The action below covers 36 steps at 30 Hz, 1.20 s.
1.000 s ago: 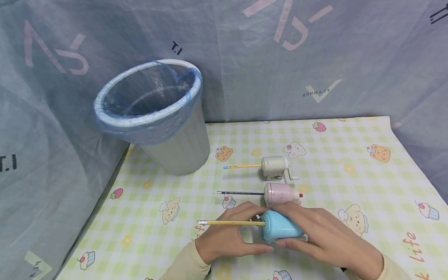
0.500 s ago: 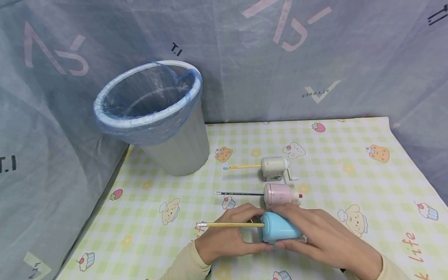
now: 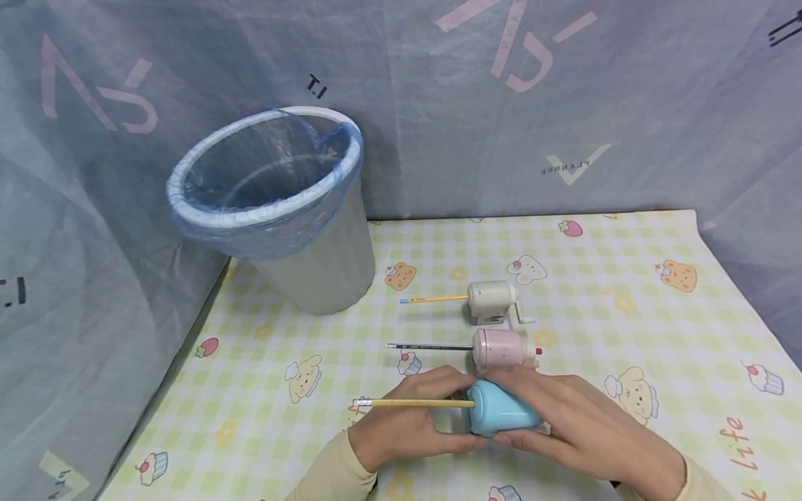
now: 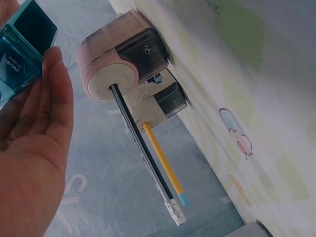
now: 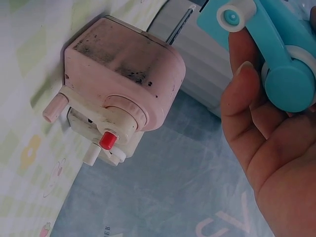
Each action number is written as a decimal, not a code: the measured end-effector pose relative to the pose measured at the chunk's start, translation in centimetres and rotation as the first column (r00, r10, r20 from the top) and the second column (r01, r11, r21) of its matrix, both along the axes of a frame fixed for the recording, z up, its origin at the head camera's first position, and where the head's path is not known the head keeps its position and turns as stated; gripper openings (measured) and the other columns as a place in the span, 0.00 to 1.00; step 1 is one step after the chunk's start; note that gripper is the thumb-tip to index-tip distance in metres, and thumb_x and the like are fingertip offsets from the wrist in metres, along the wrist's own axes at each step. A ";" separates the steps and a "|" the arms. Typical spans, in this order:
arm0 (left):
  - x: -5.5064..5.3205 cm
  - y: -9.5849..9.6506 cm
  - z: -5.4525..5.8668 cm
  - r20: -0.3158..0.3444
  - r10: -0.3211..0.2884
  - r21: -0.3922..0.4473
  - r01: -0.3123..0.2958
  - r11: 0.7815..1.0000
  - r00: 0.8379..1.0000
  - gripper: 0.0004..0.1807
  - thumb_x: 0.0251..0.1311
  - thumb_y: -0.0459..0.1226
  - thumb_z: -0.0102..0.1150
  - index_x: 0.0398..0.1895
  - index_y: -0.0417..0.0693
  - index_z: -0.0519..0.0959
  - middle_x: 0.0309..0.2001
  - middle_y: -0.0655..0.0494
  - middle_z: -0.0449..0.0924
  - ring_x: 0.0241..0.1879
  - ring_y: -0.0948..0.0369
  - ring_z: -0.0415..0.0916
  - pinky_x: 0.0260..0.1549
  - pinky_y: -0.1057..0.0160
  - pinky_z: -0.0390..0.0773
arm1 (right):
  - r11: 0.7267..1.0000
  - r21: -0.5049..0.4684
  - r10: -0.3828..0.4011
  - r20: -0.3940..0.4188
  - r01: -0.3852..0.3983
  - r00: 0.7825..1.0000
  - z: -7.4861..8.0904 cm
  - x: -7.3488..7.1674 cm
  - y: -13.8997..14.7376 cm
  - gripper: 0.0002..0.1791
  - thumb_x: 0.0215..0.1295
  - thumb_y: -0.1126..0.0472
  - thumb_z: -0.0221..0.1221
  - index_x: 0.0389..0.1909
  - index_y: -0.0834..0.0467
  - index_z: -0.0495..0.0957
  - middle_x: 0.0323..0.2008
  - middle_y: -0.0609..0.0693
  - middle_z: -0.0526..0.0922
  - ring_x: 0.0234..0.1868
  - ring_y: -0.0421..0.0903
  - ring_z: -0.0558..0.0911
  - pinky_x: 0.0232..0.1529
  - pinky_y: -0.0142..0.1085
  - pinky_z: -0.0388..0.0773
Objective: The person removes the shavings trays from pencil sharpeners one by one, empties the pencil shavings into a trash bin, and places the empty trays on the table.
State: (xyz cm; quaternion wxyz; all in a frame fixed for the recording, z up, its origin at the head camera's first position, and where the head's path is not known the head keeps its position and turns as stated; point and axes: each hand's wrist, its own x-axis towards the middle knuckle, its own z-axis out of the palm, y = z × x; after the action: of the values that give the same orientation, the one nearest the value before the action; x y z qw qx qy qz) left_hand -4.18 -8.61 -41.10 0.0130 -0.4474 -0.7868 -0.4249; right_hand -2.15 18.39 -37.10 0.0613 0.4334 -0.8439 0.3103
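Now, left hand [image 3: 410,423]: seemingly clasps blue sharpener [image 3: 503,409], view partly blocked.
Right hand [image 3: 573,417]: grips it too.
Pencil [image 3: 413,403]: inserted there.

At five o'clock in the head view, a glossy light-blue crank sharpener [image 3: 502,410] holds a yellow pencil [image 3: 416,403], its eraser end pointing toward nine o'clock.

head view bright and even, wrist views dimmer
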 end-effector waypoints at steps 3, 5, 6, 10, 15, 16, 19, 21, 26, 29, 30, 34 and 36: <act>0.0 0.0 0.0 0.030 -0.004 -0.006 0.004 1.000 1.000 0.34 0.58 0.44 0.82 0.68 0.52 0.80 0.52 0.61 0.84 0.50 0.73 0.78 0.52 0.76 0.79 | 1.000 0.006 -0.004 -0.012 0.004 1.000 -0.1 0.0 0.1 0.40 0.71 0.50 0.71 0.80 0.49 0.66 0.65 0.44 0.81 0.44 0.30 0.80 0.40 0.25 0.78; 0.0 0.0 0.0 0.051 -0.006 -0.008 0.006 1.000 0.999 0.35 0.58 0.44 0.82 0.68 0.52 0.80 0.53 0.61 0.84 0.51 0.73 0.78 0.53 0.75 0.79 | 1.000 0.000 0.002 -0.025 -0.002 1.000 -0.1 0.0 0.1 0.40 0.70 0.50 0.72 0.79 0.51 0.67 0.65 0.47 0.82 0.45 0.31 0.80 0.39 0.26 0.79; 0.0 -0.1 0.0 0.055 -0.009 -0.007 0.009 1.000 0.998 0.35 0.58 0.44 0.82 0.69 0.52 0.80 0.53 0.61 0.84 0.51 0.73 0.78 0.54 0.75 0.79 | 1.000 -0.001 0.002 -0.028 -0.002 1.000 -0.2 0.0 0.1 0.40 0.70 0.50 0.72 0.80 0.51 0.67 0.65 0.47 0.82 0.45 0.31 0.80 0.40 0.25 0.78; -0.1 -0.1 0.0 0.033 -0.020 -0.009 0.021 1.000 0.999 0.33 0.61 0.44 0.81 0.69 0.53 0.79 0.54 0.63 0.84 0.51 0.72 0.78 0.54 0.75 0.79 | 1.000 -0.012 0.013 -0.033 -0.014 0.999 -0.3 0.0 0.2 0.40 0.70 0.51 0.71 0.80 0.52 0.67 0.64 0.46 0.81 0.43 0.30 0.79 0.40 0.23 0.76; -0.1 -0.2 0.0 0.084 -0.029 -0.023 0.031 0.999 0.996 0.33 0.63 0.44 0.79 0.70 0.54 0.78 0.56 0.64 0.83 0.53 0.70 0.78 0.55 0.74 0.78 | 1.000 -0.008 0.017 -0.037 -0.017 0.999 -0.3 0.0 0.2 0.40 0.71 0.50 0.71 0.80 0.52 0.67 0.65 0.46 0.81 0.43 0.29 0.79 0.40 0.22 0.75; -0.1 -0.2 0.0 0.107 -0.030 -0.026 0.033 0.999 0.994 0.33 0.63 0.45 0.79 0.71 0.54 0.78 0.56 0.65 0.83 0.53 0.70 0.78 0.56 0.73 0.78 | 1.000 -0.008 0.018 -0.036 -0.018 0.999 -0.3 -0.1 0.2 0.40 0.71 0.51 0.71 0.80 0.52 0.67 0.65 0.47 0.81 0.42 0.29 0.78 0.40 0.21 0.75; -0.1 -0.3 0.0 0.160 -0.027 -0.039 0.033 0.999 0.987 0.34 0.64 0.45 0.78 0.72 0.55 0.77 0.56 0.66 0.83 0.54 0.71 0.77 0.57 0.73 0.78 | 1.000 -0.008 0.022 -0.029 -0.022 0.999 -0.4 -0.1 0.2 0.41 0.70 0.51 0.72 0.80 0.53 0.67 0.65 0.47 0.80 0.42 0.29 0.78 0.40 0.21 0.75; -0.1 -0.3 0.0 0.180 -0.024 -0.049 0.033 0.998 0.983 0.34 0.64 0.45 0.77 0.73 0.56 0.77 0.56 0.66 0.83 0.54 0.72 0.76 0.57 0.73 0.77 | 1.000 -0.012 0.027 -0.024 -0.028 0.999 -0.4 -0.1 0.2 0.41 0.70 0.52 0.72 0.80 0.53 0.67 0.65 0.48 0.80 0.42 0.29 0.78 0.40 0.21 0.75; -0.1 -0.4 0.0 0.205 -0.025 -0.057 0.037 0.998 0.978 0.36 0.64 0.45 0.77 0.75 0.56 0.76 0.56 0.66 0.82 0.54 0.72 0.77 0.57 0.73 0.78 | 0.999 -0.024 0.045 -0.008 -0.045 0.999 -0.4 -0.2 0.2 0.40 0.70 0.53 0.71 0.80 0.55 0.67 0.65 0.49 0.81 0.41 0.28 0.78 0.39 0.20 0.74; 0.0 -0.5 0.0 0.218 -0.026 -0.060 0.040 0.997 0.976 0.36 0.65 0.45 0.77 0.75 0.57 0.75 0.57 0.65 0.82 0.54 0.72 0.77 0.57 0.73 0.78 | 0.998 -0.027 0.054 -0.004 -0.054 0.999 -0.5 -0.3 0.2 0.40 0.71 0.53 0.71 0.79 0.55 0.68 0.64 0.49 0.81 0.40 0.28 0.78 0.39 0.20 0.74; 0.0 -0.5 0.1 0.218 -0.026 -0.062 0.040 0.997 0.976 0.36 0.65 0.46 0.77 0.76 0.57 0.75 0.57 0.65 0.82 0.54 0.72 0.77 0.57 0.73 0.78 | 0.998 -0.027 0.056 -0.002 -0.056 0.998 -0.5 -0.3 0.2 0.40 0.71 0.53 0.71 0.79 0.55 0.68 0.64 0.48 0.81 0.40 0.27 0.78 0.39 0.20 0.74; 0.0 -0.6 0.2 0.194 -0.022 -0.082 0.039 0.996 0.981 0.35 0.67 0.47 0.75 0.76 0.57 0.75 0.57 0.66 0.82 0.53 0.73 0.77 0.56 0.74 0.77 | 0.998 -0.026 0.058 0.004 -0.057 0.998 -0.5 -0.2 0.2 0.39 0.71 0.53 0.71 0.79 0.55 0.68 0.63 0.47 0.81 0.40 0.27 0.78 0.39 0.20 0.74; 0.0 -0.6 0.3 0.178 -0.022 -0.092 0.039 0.995 0.984 0.35 0.67 0.48 0.74 0.76 0.57 0.74 0.56 0.66 0.82 0.53 0.74 0.77 0.56 0.74 0.77 | 0.998 -0.025 0.057 0.007 -0.057 0.998 -0.5 -0.2 0.2 0.40 0.71 0.53 0.71 0.79 0.55 0.68 0.63 0.47 0.81 0.40 0.27 0.77 0.39 0.19 0.74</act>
State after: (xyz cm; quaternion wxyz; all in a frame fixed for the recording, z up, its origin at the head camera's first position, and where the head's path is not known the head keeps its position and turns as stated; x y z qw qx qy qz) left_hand -4.16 -9.17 -40.83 -0.0848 -0.4200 -0.7971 -0.4254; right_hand -2.36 18.58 -37.62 0.0544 0.4554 -0.8274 0.3242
